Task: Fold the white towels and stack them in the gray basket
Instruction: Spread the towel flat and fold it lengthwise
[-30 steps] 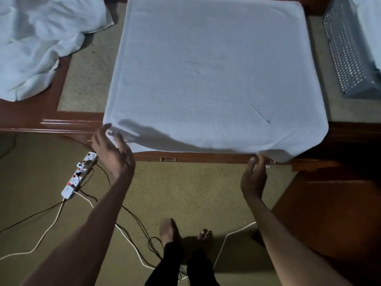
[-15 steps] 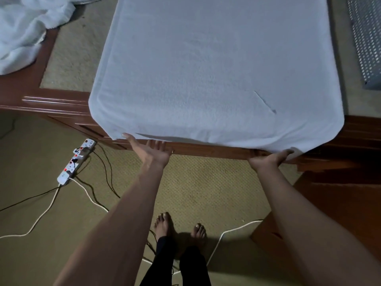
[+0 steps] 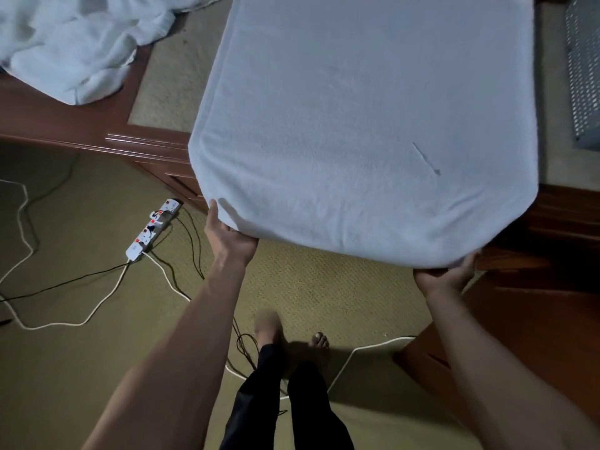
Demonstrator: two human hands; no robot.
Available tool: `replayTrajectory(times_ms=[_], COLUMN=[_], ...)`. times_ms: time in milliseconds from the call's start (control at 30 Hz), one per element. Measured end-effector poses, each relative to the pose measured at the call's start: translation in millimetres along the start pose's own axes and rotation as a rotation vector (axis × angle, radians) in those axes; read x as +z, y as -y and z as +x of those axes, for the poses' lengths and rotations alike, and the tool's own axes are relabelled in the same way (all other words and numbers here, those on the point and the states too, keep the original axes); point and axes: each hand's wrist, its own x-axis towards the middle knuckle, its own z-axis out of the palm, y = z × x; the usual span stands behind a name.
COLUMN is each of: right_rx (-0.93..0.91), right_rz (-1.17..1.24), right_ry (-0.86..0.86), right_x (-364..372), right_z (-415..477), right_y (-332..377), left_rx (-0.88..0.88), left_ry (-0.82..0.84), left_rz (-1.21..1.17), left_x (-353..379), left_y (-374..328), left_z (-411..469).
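A flat white towel (image 3: 357, 125) covers the desk (image 3: 81, 125), its near edge hanging over. The left hand (image 3: 227, 241) grips its near left corner and the right hand (image 3: 444, 277) its near right corner. Crumpled towels (image 3: 65, 50) lie far left; the gray basket (image 3: 584, 76) stands at the right edge. A power strip (image 3: 152, 228) lies on the floor.

Towels: two that I can count, a spread towel (image 3: 367, 125) in the middle and a crumpled heap (image 3: 65, 50) far left; whether the heap holds more than one, I can't tell.
Baskets: one gray basket (image 3: 584, 76), far right.
Hands: two, left hand (image 3: 227, 238) and right hand (image 3: 444, 274).
Bare feet: two, left foot (image 3: 269, 326) and right foot (image 3: 319, 344).
Power strips: one power strip (image 3: 152, 228), near left on the floor.
Cables: several, white cables (image 3: 168, 277) and black cables (image 3: 65, 282); exact number unclear.
Tables: one wooden table (image 3: 65, 118).
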Motion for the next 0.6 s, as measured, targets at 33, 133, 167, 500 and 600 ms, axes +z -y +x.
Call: replayTrajectory(times_ms=[33,133,167,500,600], right_rx=[0.002,0.012,0.044,-0.037,-0.173], right_rz=[-0.029,-0.165,-0.183,-0.563,-0.623], right_ry=[0.003,-0.058,-0.085,-0.435,-0.459], right_x=[-0.7,4.3,6.9,87.1,124.9], right_z=[-11.3,-38.8,-45.0,-72.0,-79.0], right_y=[8.2,34.4,44.2,112.3,136.8], left_rx=[0.006,0.052,0.078,0.338,0.388], left_ry=[-0.025,-0.192,-0.26,-0.291,-0.253], left_rz=[0.023,0.169,0.235,0.45,0.51], left_x=[2.2,11.7,16.5,117.6,145.4], left_y=[-6.1,-22.8,-27.7,-55.7,-61.6], left_z=[-12.0,-41.0,-48.6,-107.0,-113.7])
